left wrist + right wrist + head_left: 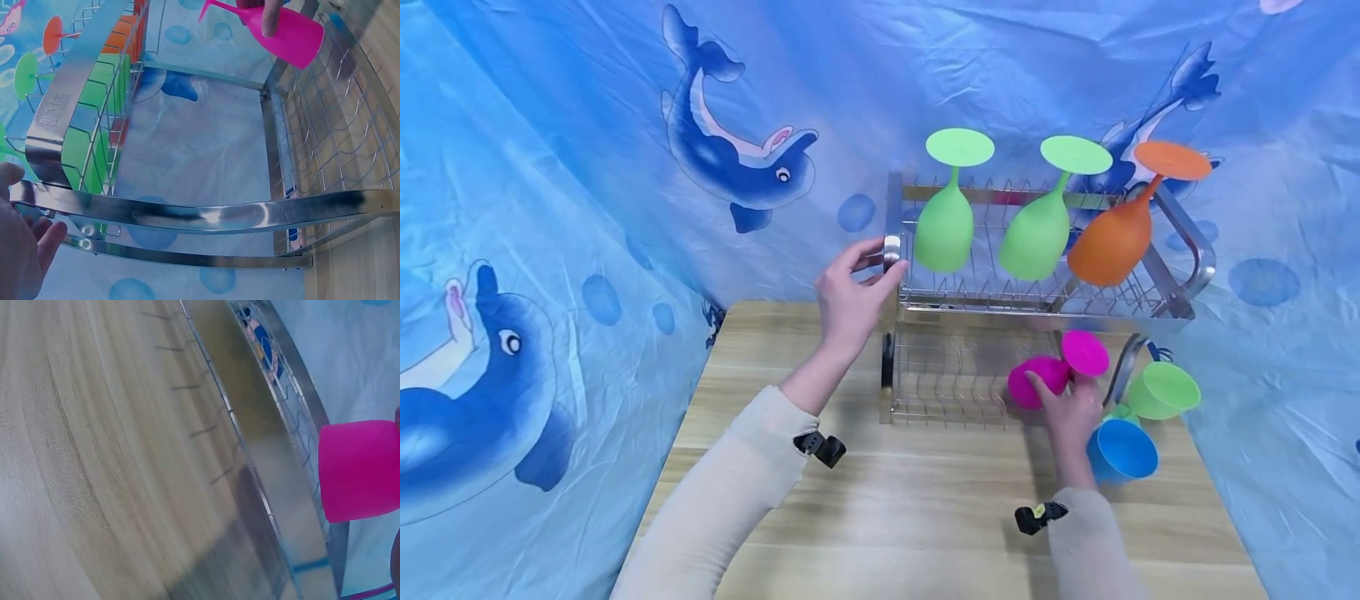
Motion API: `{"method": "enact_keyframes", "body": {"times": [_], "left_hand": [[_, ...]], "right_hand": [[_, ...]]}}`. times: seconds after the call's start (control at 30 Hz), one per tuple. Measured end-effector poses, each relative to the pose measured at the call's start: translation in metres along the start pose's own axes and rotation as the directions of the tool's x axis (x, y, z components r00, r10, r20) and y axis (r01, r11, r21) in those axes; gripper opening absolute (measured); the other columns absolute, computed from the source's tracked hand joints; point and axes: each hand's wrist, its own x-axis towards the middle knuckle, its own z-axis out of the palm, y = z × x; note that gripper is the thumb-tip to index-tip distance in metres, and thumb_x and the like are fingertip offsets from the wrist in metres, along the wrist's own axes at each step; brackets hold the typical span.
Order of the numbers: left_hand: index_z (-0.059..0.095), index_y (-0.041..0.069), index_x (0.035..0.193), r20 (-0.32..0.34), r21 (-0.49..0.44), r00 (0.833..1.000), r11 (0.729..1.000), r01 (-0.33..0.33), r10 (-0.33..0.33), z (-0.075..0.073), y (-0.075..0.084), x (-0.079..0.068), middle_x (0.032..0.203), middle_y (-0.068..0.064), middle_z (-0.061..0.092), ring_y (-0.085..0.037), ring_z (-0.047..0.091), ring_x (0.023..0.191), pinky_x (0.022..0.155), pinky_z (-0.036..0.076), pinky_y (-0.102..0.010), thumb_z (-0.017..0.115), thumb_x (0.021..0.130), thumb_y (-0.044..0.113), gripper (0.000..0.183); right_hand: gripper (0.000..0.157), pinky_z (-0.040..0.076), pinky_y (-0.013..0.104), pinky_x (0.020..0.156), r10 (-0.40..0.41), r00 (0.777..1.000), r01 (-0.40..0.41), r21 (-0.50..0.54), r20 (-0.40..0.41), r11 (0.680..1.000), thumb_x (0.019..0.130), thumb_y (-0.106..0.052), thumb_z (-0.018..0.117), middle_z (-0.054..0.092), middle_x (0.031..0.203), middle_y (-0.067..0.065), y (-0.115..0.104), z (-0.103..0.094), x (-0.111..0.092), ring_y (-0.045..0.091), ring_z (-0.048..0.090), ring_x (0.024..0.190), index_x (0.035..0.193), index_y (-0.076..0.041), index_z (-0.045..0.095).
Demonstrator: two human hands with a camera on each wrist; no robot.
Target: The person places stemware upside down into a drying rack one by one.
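In the head view my left hand point(850, 304) grips the upper left end of a two-tier metal dish rack point(891, 250). My right hand point(1072, 414) holds a magenta plastic goblet point(1036, 383) on its side over the right part of the lower tier, its bowl toward the left. The left wrist view shows that goblet point(289, 37) apart from the lower wires. Its bowl also appears in the right wrist view point(359, 472). On the upper tier, two light green goblets point(944, 229) and an orange goblet point(1112, 246) stand upside down, tilted to varying degrees.
Right of the rack, a light green goblet point(1163, 392) and a blue goblet point(1123, 452) are close together on the wooden table point(880, 517), beside my right wrist. A blue dolphin-printed curtain point(587, 167) surrounds the table at the back and sides.
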Motion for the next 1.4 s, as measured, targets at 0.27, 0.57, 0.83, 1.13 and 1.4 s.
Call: {"method": "enact_keyframes", "body": {"times": [0.27, 0.57, 0.83, 1.13, 1.4], "left_hand": [[0.076, 0.003, 0.124, -0.036, 0.023, 0.999, 0.999, -0.036, 0.037, 0.0, 0.001, 0.004, 0.117, -0.011, 0.078, -0.019, 0.075, 0.106, 0.084, 0.066, -0.027, 0.089, 0.09, 0.017, 0.039], [0.076, 0.002, 0.125, -0.048, 0.007, 0.998, 0.999, -0.032, 0.033, 0.001, 0.002, 0.004, 0.117, -0.011, 0.078, -0.02, 0.075, 0.105, 0.082, 0.065, -0.023, 0.089, 0.09, 0.014, 0.039], [0.076, 0.003, 0.126, -0.052, 0.006, 0.998, 0.999, -0.036, 0.036, 0.001, 0.002, 0.005, 0.116, -0.012, 0.078, -0.02, 0.076, 0.103, 0.081, 0.065, -0.023, 0.088, 0.09, 0.014, 0.04], [0.076, 0.001, 0.124, -0.06, 0.004, 0.997, 0.999, -0.038, 0.039, 0.001, 0.0, 0.005, 0.115, -0.014, 0.079, -0.022, 0.077, 0.1, 0.081, 0.065, -0.023, 0.088, 0.09, 0.012, 0.038], [0.076, 0.0, 0.124, -0.04, -0.009, 0.999, 1.0, -0.022, 0.021, 0.005, -0.002, 0.004, 0.113, -0.015, 0.079, -0.024, 0.078, 0.099, 0.081, 0.065, -0.023, 0.088, 0.09, 0.012, 0.038]], "right_hand": [[0.065, 0.048, 0.067, 0.111, -0.038, 0.999, 0.038, -0.007, -0.013, 0.999, 0.085, -0.026, 0.093, 0.065, 0.134, 0.033, 0.009, 0.012, 0.006, 0.051, 0.06, 0.128, 0.134, 0.004, 0.063], [0.069, 0.038, 0.068, 0.117, -0.026, 1.0, 0.025, -0.013, -0.005, 1.0, 0.09, -0.024, 0.09, 0.059, 0.141, 0.031, 0.021, 0.024, 0.005, 0.051, 0.051, 0.134, 0.144, 0.001, 0.056], [0.066, 0.044, 0.064, 0.117, 0.004, 0.998, -0.002, 0.035, -0.068, 0.999, 0.091, -0.025, 0.089, 0.059, 0.145, 0.025, 0.023, 0.032, 0.003, 0.047, 0.052, 0.137, 0.146, -0.004, 0.058], [0.067, 0.046, 0.061, 0.117, 0.046, 0.996, -0.041, 0.069, -0.071, 0.997, 0.092, -0.031, 0.087, 0.06, 0.146, 0.021, 0.025, 0.039, 0.004, 0.043, 0.053, 0.137, 0.148, -0.008, 0.058], [0.069, 0.044, 0.06, 0.118, 0.076, 0.995, -0.07, 0.083, -0.06, 0.994, 0.092, -0.03, 0.088, 0.061, 0.147, 0.02, 0.025, 0.037, 0.0, 0.042, 0.053, 0.139, 0.149, -0.009, 0.058]]}}
